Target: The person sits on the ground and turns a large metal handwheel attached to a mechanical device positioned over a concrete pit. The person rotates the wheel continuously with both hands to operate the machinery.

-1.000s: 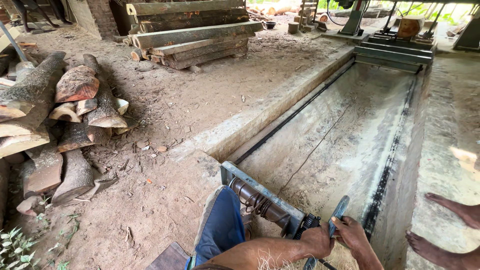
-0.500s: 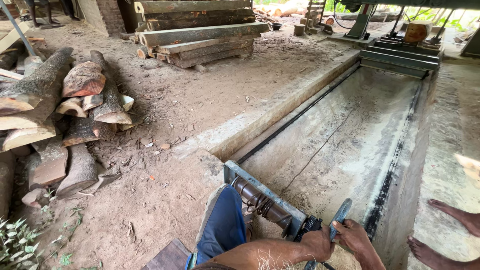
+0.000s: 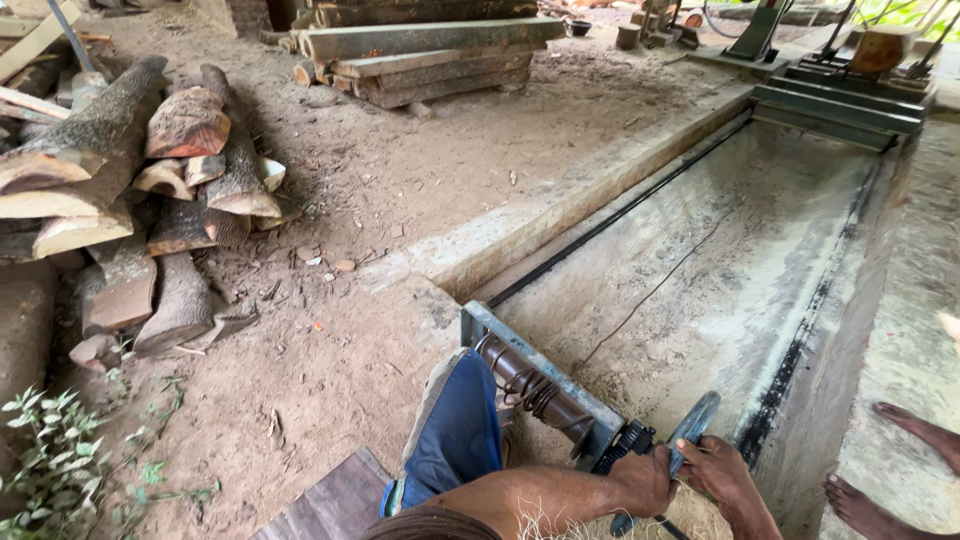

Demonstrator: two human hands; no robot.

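Lower left of frame: green weeds at the edge of the dirt floor. Above them, upper left: stack of split logs, bark on, cut faces toward the camera. Top centre: pile of sawn planks, laid flat, well apart from the logs.

Centre to right: long concrete trough running from bottom centre to upper right, w/ a dark rail along its left inner edge and a second along the right. A thin cable lies slack on the trough bed. Upper right: green metal carriage frame at the far end of the trough.

Bottom centre: knee in blue cloth. Just right of it, a grey steel bracket carrying a brown winch drum w/ cable wound on it, and a black gear at the drum's right end.

Left hand: grip closed around the crank hub next to the gear. Right hand: grip closed on the blue-grey crank handle, which stands tilted up from the hub, bottom centre-right of frame, over the near end of the trough.

Lower right: another person's bare feet on the concrete ledge, apart from the hands.
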